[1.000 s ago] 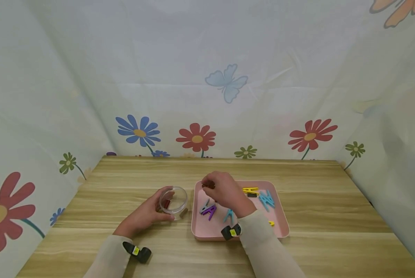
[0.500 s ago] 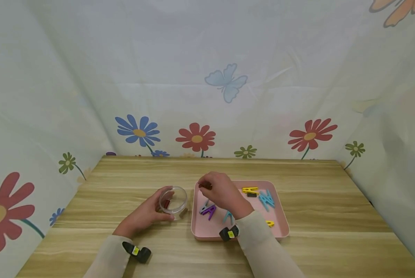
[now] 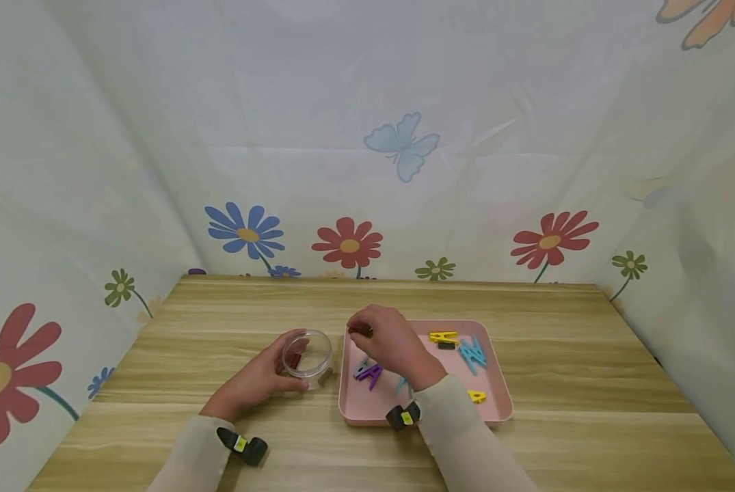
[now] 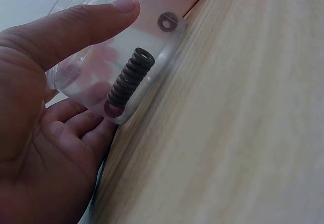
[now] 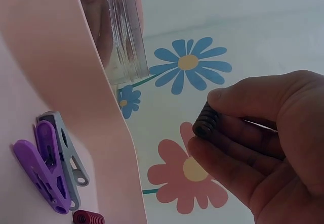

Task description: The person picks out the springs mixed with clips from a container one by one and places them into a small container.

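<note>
The pink tray (image 3: 373, 407) sits on the wooden tabletop (image 3: 564, 396). Just left of the tray, the left hand (image 3: 267, 374) holds a clear, round tub (image 3: 309, 363), with the thumb on one side and fingers on the other. Inside the tub is a dark spring (image 4: 130, 77), and round ends of more pieces show through the plastic.

The right hand (image 3: 393, 343) is up over the tray's far left corner. Its thumb and finger pinch a small brown spring (image 5: 207, 120).

In the left part of the tray, a purple clip (image 3: 373, 375) and a gray clip (image 3: 362, 370) lie together. A dark red spring (image 5: 88, 217) lies near them. By the tray's far side are a yellow clip (image 3: 444, 337) and a black spring (image 3: 446, 346). Blue clips (image 3: 472, 354) lie near its right side.

Each wrist wears a black band (image 3: 252, 449) with a little yellow label (image 3: 241, 444); any writing there is too small to read.
</note>
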`<action>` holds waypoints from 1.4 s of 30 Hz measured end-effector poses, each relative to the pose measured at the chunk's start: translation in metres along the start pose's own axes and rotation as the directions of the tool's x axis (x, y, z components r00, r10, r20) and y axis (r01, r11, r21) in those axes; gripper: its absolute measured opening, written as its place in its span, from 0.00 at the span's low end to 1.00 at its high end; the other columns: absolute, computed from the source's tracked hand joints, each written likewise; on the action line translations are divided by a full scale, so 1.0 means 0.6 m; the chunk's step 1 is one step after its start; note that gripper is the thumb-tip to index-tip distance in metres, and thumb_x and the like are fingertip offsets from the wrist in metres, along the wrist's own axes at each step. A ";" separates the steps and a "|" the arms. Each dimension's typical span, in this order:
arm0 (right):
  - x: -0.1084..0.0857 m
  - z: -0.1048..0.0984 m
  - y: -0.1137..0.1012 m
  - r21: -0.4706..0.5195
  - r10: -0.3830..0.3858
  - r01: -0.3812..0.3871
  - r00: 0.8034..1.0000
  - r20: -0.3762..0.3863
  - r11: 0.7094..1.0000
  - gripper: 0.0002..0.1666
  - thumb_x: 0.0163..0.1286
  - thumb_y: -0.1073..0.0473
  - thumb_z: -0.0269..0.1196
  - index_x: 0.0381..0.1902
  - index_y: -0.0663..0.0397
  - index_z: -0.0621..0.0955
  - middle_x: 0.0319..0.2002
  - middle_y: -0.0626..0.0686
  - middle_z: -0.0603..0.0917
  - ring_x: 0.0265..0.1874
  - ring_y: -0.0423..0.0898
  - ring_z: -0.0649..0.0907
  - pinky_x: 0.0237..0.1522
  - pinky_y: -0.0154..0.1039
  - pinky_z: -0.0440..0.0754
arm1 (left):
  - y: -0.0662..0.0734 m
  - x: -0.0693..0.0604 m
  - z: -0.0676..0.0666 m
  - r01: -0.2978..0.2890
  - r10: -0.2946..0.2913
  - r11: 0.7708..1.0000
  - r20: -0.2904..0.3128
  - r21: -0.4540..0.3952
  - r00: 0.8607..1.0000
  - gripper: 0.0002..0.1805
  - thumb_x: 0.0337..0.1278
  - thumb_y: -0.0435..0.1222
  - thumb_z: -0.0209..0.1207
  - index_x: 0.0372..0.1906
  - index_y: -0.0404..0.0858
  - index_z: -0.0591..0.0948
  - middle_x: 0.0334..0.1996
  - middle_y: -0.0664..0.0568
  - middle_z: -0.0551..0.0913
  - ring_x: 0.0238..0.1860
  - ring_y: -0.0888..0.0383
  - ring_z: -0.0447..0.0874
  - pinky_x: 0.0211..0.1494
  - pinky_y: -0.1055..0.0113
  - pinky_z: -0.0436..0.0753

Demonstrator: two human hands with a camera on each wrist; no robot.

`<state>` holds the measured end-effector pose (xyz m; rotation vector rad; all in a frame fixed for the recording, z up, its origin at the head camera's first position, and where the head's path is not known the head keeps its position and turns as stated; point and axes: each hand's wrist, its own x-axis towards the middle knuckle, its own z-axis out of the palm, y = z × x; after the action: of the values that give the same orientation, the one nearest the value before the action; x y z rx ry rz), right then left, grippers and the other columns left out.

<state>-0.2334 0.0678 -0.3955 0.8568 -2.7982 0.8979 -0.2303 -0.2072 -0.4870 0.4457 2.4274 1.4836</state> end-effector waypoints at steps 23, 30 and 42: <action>0.001 0.011 -0.008 -0.035 -0.040 0.039 0.999 -0.036 0.999 0.08 0.68 0.56 0.64 0.43 0.49 0.85 0.37 0.45 0.83 0.34 0.37 0.80 0.37 0.30 0.80 | 0.001 0.000 -0.002 0.003 -0.002 1.000 0.009 -0.020 1.000 0.51 0.44 0.45 0.74 0.71 0.61 0.56 0.73 0.51 0.63 0.73 0.47 0.62 0.74 0.47 0.60; 0.000 0.015 -0.010 -0.046 -0.052 0.050 0.998 -0.044 0.998 0.09 0.68 0.56 0.63 0.43 0.49 0.85 0.38 0.45 0.83 0.34 0.37 0.80 0.38 0.30 0.81 | 0.004 -0.002 -0.001 0.008 -0.007 1.000 0.011 -0.022 1.000 0.51 0.44 0.44 0.74 0.72 0.60 0.56 0.73 0.50 0.63 0.73 0.47 0.62 0.74 0.46 0.60; 0.001 0.019 -0.013 -0.033 -0.069 0.067 0.997 -0.039 0.997 0.09 0.68 0.56 0.63 0.44 0.49 0.85 0.39 0.45 0.83 0.36 0.38 0.81 0.41 0.31 0.82 | 0.004 -0.002 -0.001 0.008 -0.008 1.000 0.007 -0.016 1.000 0.51 0.44 0.44 0.74 0.72 0.60 0.56 0.73 0.50 0.63 0.72 0.47 0.63 0.74 0.47 0.61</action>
<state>-0.2288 0.0555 -0.4009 0.9128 -2.7235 0.8487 -0.2295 -0.2072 -0.4847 0.4360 2.4079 1.4944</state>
